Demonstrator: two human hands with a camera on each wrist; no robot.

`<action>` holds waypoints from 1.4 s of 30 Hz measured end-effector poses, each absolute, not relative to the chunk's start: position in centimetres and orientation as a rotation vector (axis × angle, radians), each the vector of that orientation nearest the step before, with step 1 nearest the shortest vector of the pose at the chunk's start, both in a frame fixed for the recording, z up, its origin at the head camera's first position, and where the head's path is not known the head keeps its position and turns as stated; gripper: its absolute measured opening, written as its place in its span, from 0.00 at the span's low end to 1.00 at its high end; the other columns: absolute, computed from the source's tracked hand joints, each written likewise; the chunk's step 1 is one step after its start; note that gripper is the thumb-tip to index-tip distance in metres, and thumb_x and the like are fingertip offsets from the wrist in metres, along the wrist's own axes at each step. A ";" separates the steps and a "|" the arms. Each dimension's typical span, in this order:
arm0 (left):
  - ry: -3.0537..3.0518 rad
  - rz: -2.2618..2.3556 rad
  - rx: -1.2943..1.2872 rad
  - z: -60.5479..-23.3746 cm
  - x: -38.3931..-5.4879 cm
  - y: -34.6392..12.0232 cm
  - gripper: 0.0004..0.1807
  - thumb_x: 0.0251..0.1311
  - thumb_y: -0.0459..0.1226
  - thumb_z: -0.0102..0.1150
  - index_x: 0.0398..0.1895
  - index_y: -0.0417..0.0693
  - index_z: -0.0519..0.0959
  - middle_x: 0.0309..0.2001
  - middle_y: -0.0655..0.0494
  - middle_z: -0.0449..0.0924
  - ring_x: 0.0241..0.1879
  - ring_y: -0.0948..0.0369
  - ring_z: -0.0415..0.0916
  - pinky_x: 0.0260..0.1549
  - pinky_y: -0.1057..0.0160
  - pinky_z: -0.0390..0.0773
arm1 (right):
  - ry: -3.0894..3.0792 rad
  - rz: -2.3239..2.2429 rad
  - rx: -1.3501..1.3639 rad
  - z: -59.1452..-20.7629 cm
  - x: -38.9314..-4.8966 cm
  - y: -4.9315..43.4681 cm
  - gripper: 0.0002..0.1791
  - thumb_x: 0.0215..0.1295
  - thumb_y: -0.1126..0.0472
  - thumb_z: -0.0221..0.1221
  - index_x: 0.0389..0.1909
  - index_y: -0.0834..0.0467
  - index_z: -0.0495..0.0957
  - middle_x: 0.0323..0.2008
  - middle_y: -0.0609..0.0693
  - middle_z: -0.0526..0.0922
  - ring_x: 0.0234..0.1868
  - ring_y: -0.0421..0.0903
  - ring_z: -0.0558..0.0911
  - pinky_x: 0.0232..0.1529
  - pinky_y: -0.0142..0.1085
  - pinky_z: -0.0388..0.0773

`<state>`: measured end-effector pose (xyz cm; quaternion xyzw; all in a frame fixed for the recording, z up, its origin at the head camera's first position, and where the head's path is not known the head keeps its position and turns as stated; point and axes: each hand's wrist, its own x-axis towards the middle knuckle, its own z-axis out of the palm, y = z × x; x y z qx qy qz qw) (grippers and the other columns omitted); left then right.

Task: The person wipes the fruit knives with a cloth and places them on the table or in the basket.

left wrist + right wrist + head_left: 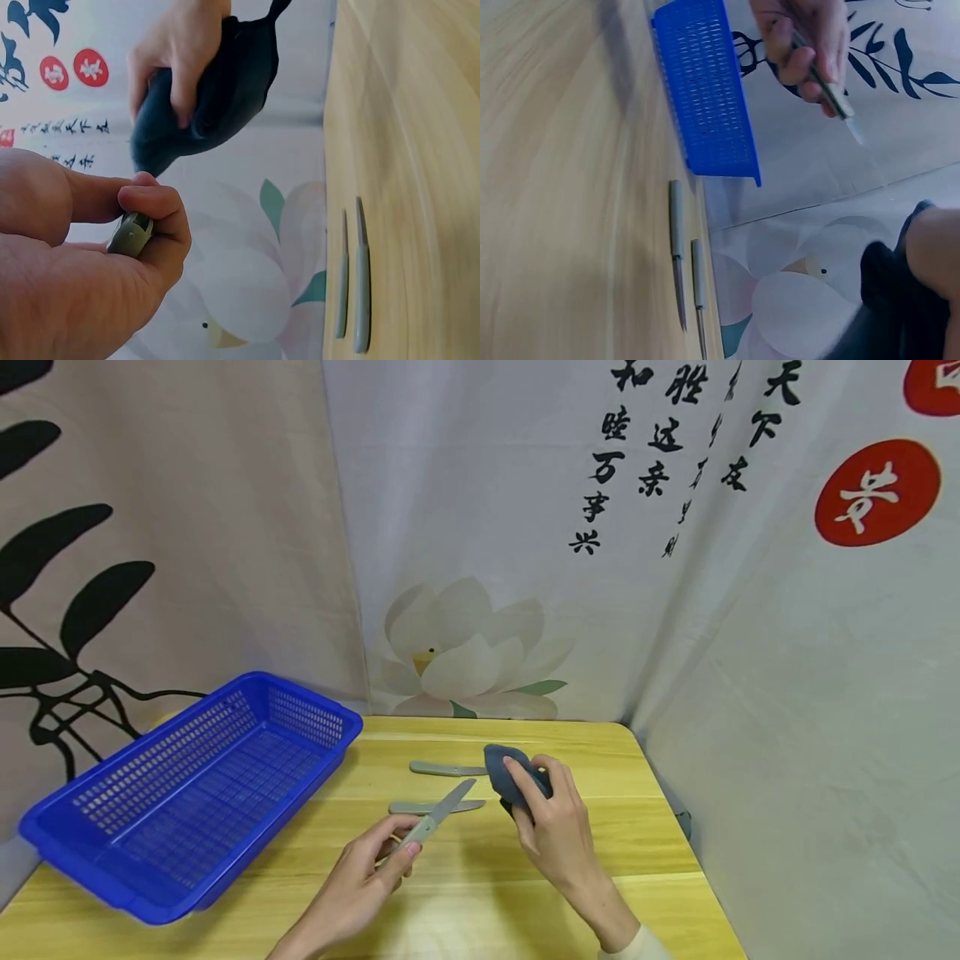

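Observation:
My left hand (360,877) grips a knife (431,822) by its pale green handle, the blade angled up and to the right. In the left wrist view the butt of the handle shows between curled fingers. A dark blue-grey cloth (513,774) is bunched in my right hand (555,827), pinched between thumb and fingers just right of the blade tip. Two more green-handled knives lie flat on the table beyond the hands: a farther one (442,769), its tip end hidden by the cloth, and a nearer one (408,807), partly covered by the held knife.
A blue plastic basket (187,893) with mesh sides stands on the left of the wooden table (637,843). Behind the table hangs a printed curtain (480,510) with a lotus and black characters. The table's right edge runs beside another stretch of pale curtain.

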<state>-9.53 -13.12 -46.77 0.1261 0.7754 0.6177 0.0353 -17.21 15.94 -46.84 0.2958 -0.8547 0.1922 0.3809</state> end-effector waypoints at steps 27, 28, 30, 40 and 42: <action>2.422 1.841 0.263 -45.9 -10.4 -12.5 0.13 0.87 0.36 0.55 0.66 0.46 0.82 0.35 0.51 0.80 0.29 0.66 0.75 0.25 0.67 0.77 | -2.129 0.226 1.035 -46.4 -13.7 11.0 0.45 0.52 0.60 0.84 0.75 0.44 0.82 0.60 0.57 0.82 0.49 0.50 0.81 0.50 0.42 0.88; 2.422 1.840 0.266 -45.9 -10.3 -12.5 0.13 0.87 0.36 0.56 0.66 0.46 0.82 0.35 0.52 0.79 0.28 0.67 0.75 0.25 0.67 0.77 | -2.127 0.215 1.031 -46.5 -13.8 11.0 0.45 0.52 0.60 0.84 0.75 0.44 0.82 0.59 0.57 0.82 0.48 0.50 0.80 0.50 0.42 0.88; 2.409 1.846 0.262 -45.9 -10.3 -12.5 0.14 0.88 0.38 0.56 0.67 0.46 0.82 0.35 0.52 0.79 0.29 0.66 0.75 0.26 0.67 0.77 | -2.120 0.202 1.022 -46.6 -13.9 11.1 0.45 0.52 0.61 0.83 0.74 0.45 0.82 0.59 0.57 0.82 0.48 0.50 0.81 0.49 0.42 0.88; 2.416 1.833 0.299 -46.0 -10.2 -12.6 0.16 0.88 0.39 0.56 0.69 0.45 0.81 0.36 0.52 0.78 0.31 0.67 0.75 0.28 0.67 0.78 | -2.135 0.189 0.979 -46.9 -14.9 12.1 0.43 0.56 0.61 0.81 0.75 0.46 0.82 0.60 0.59 0.83 0.51 0.52 0.82 0.52 0.46 0.89; 2.420 1.828 0.308 -46.0 -10.2 -12.7 0.15 0.88 0.39 0.55 0.69 0.46 0.82 0.37 0.51 0.78 0.31 0.66 0.75 0.28 0.67 0.78 | -2.128 0.192 0.971 -47.0 -15.1 12.4 0.42 0.57 0.61 0.79 0.76 0.46 0.82 0.60 0.60 0.83 0.50 0.52 0.82 0.51 0.46 0.89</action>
